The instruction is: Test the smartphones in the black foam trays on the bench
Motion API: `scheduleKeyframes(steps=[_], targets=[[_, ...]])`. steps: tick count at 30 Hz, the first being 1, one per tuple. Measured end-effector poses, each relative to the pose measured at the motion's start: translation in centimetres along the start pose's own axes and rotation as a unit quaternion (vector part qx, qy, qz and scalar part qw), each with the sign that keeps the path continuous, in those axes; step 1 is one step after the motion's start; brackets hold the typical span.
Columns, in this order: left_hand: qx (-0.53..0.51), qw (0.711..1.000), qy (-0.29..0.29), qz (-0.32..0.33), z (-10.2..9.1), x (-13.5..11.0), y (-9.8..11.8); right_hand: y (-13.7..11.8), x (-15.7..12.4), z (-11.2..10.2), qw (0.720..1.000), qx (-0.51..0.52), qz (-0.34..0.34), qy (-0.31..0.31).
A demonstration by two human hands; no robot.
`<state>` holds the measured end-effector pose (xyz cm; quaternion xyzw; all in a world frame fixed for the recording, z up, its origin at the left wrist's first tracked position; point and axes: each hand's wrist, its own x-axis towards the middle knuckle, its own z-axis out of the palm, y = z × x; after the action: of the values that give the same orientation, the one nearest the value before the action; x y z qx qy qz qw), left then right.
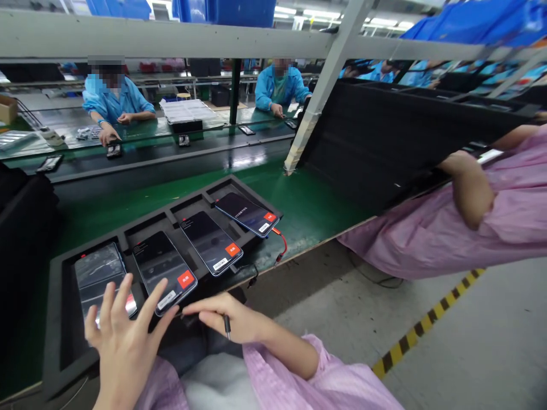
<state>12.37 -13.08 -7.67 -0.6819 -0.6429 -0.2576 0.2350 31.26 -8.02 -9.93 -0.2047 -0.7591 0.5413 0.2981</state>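
Phones lie in the compartments of a black foam tray (55,319). My left hand (123,341) is spread over the tray's near left end, its fingers above the leftmost phone (100,273). Its thumb and forefinger are at the lower end of the second phone (164,267), which bears a red sticker and a white label. My right hand (235,319) is partly closed beside that phone's lower edge, forefinger stretched toward it. A small black cable plug (227,326) with a metal tip pokes out from its fingers. What lies under the fingertips is hard to make out.
A third phone (211,242) and a fourth phone (248,213) share the tray; a red cable (284,247) runs from the fourth. A slanted post (314,108) and a large black panel (367,142) stand right. People in blue work across the conveyor (205,154); a pink-sleeved co-worker (470,193) is right.
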Motion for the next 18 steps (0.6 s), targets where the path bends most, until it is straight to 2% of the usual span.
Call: scheduleKeyframes(steps=[2, 3, 4, 6, 8, 10, 12, 14, 15, 16, 18], targets=[[0.021, 0.999, 0.024, -0.032, 0.0, 0.4, -0.5, -0.2, -0.8, -0.3, 0.999, 0.017, -0.021, -0.040], [0.028, 0.998, 0.035, -0.048, 0.1, 0.5, -0.6, -0.3, -1.4, -0.6, 0.999, 0.011, -0.034, -0.037], [0.033, 0.997, 0.040, -0.054, 0.1, 0.7, -0.6, -0.4, -2.0, -1.0, 0.999, -0.009, -0.047, -0.013], [0.030, 0.998, 0.044, -0.038, 0.3, 0.9, -0.1, -0.5, -3.3, -2.0, 0.990, -0.080, -0.086, 0.083], [0.013, 0.999, 0.046, 0.003, 0.7, 1.2, 0.8, -0.4, -4.3, -3.3, 0.954, -0.185, -0.128, 0.201], [-0.009, 0.998, 0.042, 0.040, 1.3, 1.7, 1.9, 0.0, -4.7, -4.4, 0.904, -0.287, -0.137, 0.287], [-0.026, 0.997, 0.031, 0.065, 1.9, 2.4, 3.0, 0.5, -4.6, -5.3, 0.864, -0.372, -0.117, 0.319], [-0.046, 0.996, 0.015, 0.080, 2.5, 3.3, 3.9, 1.0, -4.2, -5.8, 0.841, -0.421, -0.104, 0.325], [-0.057, 0.995, 0.007, 0.084, 2.8, 3.8, 4.4, 1.2, -3.9, -6.0, 0.841, -0.424, -0.104, 0.319], [-0.066, 0.994, 0.002, 0.088, 3.1, 4.2, 4.8, 1.4, -3.7, -6.2, 0.854, -0.408, -0.106, 0.305], [-0.075, 0.993, -0.001, 0.093, 3.5, 4.8, 5.4, 1.8, -3.4, -6.5, 0.904, -0.324, -0.113, 0.257]])
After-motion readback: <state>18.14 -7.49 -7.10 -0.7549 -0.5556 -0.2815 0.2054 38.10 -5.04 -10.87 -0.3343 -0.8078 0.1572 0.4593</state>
